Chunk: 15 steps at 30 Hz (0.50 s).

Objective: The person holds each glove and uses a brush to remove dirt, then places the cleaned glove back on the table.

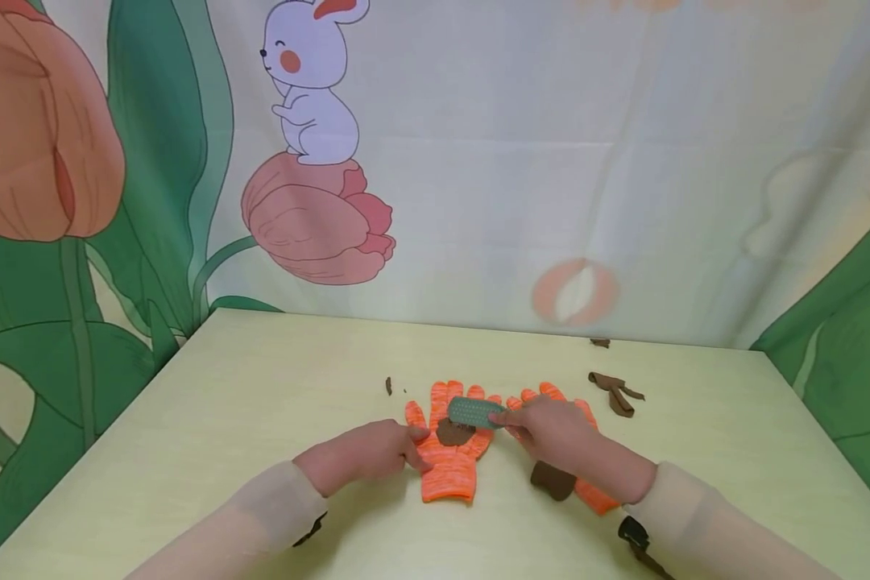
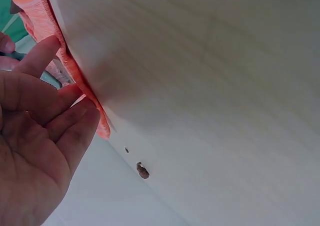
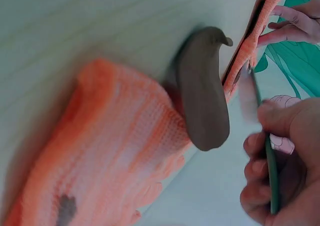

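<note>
In the head view, a pale, faintly grained table [image 1: 297,362] reaches back to a hanging cloth [image 1: 493,193] printed with a white rabbit [image 1: 322,121] seated on a pink tulip [image 1: 312,221], with a large orange tulip [image 1: 39,129] and green leaves at the left. On the table near its front lies an orange glove [image 1: 449,481] with a brown patch [image 1: 449,435] on its palm; the left hand [image 1: 377,451] rests its extended fingers on the glove's edge, while the right hand [image 1: 554,431] grips a green brush [image 1: 471,412] over the patch. A second orange glove [image 1: 598,498] lies partly under the right forearm, beside a brown slab [image 1: 553,480]; brown strips [image 1: 616,395] and smaller crumbs are scattered farther back. In the left wrist view, the fingers are loosely bent against the glove's edge, and a brown crumb [image 2: 143,171] sits near the table's rim. In the right wrist view, the right hand's fingers are curled round the brush handle, its head blurred; the slab curls at one end, touching the second glove, which bears a dark spot [image 3: 66,210].
</note>
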Tool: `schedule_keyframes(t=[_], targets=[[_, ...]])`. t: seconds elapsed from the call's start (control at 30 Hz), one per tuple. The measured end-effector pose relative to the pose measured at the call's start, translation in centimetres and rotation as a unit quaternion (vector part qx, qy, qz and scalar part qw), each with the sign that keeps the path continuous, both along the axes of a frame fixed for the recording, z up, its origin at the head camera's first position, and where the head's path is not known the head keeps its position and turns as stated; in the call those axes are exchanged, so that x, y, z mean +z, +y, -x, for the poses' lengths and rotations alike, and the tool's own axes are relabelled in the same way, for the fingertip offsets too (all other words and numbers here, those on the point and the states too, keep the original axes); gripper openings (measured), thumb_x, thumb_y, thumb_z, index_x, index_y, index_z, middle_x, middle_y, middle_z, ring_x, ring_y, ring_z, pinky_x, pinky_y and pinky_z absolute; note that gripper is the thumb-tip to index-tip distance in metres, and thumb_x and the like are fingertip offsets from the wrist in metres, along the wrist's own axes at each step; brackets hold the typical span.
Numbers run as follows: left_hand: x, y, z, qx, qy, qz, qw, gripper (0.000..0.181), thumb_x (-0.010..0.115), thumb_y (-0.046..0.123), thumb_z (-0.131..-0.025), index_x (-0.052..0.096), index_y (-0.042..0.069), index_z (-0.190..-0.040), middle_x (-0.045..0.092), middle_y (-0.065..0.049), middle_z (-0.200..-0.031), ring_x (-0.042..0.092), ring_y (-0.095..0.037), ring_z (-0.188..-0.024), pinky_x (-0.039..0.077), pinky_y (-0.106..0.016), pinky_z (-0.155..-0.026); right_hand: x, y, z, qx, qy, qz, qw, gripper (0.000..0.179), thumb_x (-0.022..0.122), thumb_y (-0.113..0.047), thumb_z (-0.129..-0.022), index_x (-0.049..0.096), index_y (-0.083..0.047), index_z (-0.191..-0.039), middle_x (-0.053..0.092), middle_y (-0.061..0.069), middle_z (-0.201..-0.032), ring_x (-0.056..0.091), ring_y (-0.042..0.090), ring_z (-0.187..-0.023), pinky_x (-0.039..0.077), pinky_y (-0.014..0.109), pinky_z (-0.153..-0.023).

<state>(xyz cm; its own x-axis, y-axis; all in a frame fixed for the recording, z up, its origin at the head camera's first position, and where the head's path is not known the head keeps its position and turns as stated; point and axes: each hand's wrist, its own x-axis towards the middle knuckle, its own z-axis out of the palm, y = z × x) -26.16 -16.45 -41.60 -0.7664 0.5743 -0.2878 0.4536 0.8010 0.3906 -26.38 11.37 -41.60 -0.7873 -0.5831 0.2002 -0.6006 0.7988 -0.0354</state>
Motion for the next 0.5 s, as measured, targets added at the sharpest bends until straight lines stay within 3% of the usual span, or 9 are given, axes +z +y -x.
schedule_keyframes(t=[0.1,0.17,0.3,0.43,0.5], targets=[[-0.10,-0.26,0.19,-0.001,-0.008,-0.014,0.9999,0.041,0.051,-0.009,-0.097,0.079,0.013,-0.117,0.052,-0.014,-0.156,0.046,-0.034,-0.148,0.038,-0.047,-0.121,0.18,-0.06,-0.13,-0.009,0.031,0.005,0.9995,0.035,0.074,-0.011,-0.093,0.077,-0.028,-0.123,0.054,-0.002,-0.065,0.034,0.008,-0.054,0.018,0.017,-0.044],[-0.15,-0.46,0.32,0.000,-0.016,-0.031,0.9994,0.038,0.051,-0.007,-0.097,0.079,0.011,-0.116,0.052,-0.015,-0.155,0.045,-0.034,-0.148,0.038,-0.048,-0.121,0.33,0.01,-0.17,0.028,0.012,0.019,0.9993,0.035,0.073,-0.010,-0.093,0.076,-0.028,-0.123,0.060,-0.003,-0.071,0.039,0.006,-0.057,0.024,0.017,-0.046],[-0.37,-0.81,0.64,0.009,-0.040,-0.060,0.9974,0.036,0.051,-0.007,-0.097,0.079,0.007,-0.113,0.050,-0.017,-0.156,0.041,-0.033,-0.151,0.034,-0.050,-0.124,0.52,0.24,0.01,0.098,-0.065,0.032,0.9925,0.035,0.070,-0.007,-0.095,0.076,-0.024,-0.125,0.072,-0.001,-0.082,0.042,0.001,-0.062,0.027,0.015,-0.053],[-0.61,-0.88,0.80,0.017,-0.046,-0.064,0.9968,0.029,0.056,-0.002,-0.098,0.081,0.007,-0.109,0.050,-0.017,-0.157,0.043,-0.033,-0.150,0.035,-0.049,-0.123,0.47,0.26,0.31,0.031,-0.037,0.023,0.9986,0.035,0.070,-0.007,-0.095,0.075,-0.023,-0.126,0.061,0.000,-0.069,0.031,0.002,-0.056,0.019,0.017,-0.050],[-0.61,-0.74,0.79,0.012,-0.038,-0.059,0.9975,0.025,0.059,0.001,-0.098,0.082,0.008,-0.107,0.051,-0.016,-0.156,0.046,-0.033,-0.148,0.038,-0.048,-0.121,0.44,0.25,0.36,0.023,-0.045,0.039,0.9979,0.034,0.069,-0.008,-0.096,0.075,-0.023,-0.126,0.060,-0.001,-0.067,0.027,0.001,-0.054,0.017,0.017,-0.050]])
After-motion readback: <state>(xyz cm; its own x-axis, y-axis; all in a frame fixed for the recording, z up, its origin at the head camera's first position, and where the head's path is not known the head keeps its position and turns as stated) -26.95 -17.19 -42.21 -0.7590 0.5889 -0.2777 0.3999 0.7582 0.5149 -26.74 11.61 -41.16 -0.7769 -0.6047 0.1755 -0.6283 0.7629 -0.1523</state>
